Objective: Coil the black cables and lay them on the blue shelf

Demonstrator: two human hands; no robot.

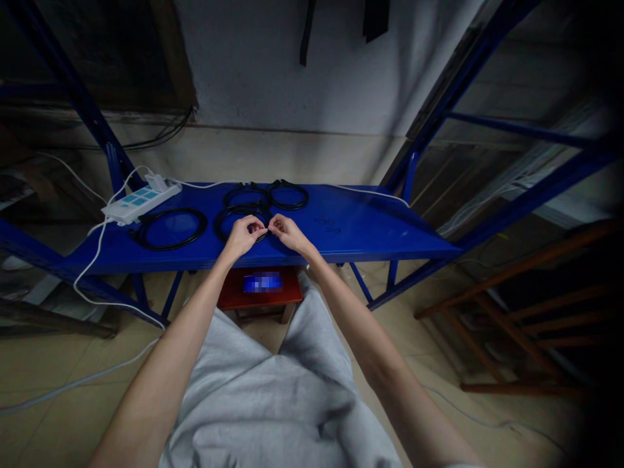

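Nearest us: our grey trousers, knees by a red stool. Pixelated blue patch on its top; we can't tell what it is. Tan tile floor around, white cord trailing down to it on the left. Slatted wooden frame to our right.

Then the blue table, smooth, glossy, dark scribbles right of our hands. Both hands are over its front half: left hand and right hand close together, fingertips drawn in on each. Too small to tell if anything sits between them.

Centre coil, black cable, lies on the table just under and behind our hands. Left coil lies flat, apart from it. White power strip at the table's left end. Two rear coils sit farther back.

Blue posts rise at both ends. Behind: wall, pale below, greyer above, dark strips hanging high. Lighting dim.
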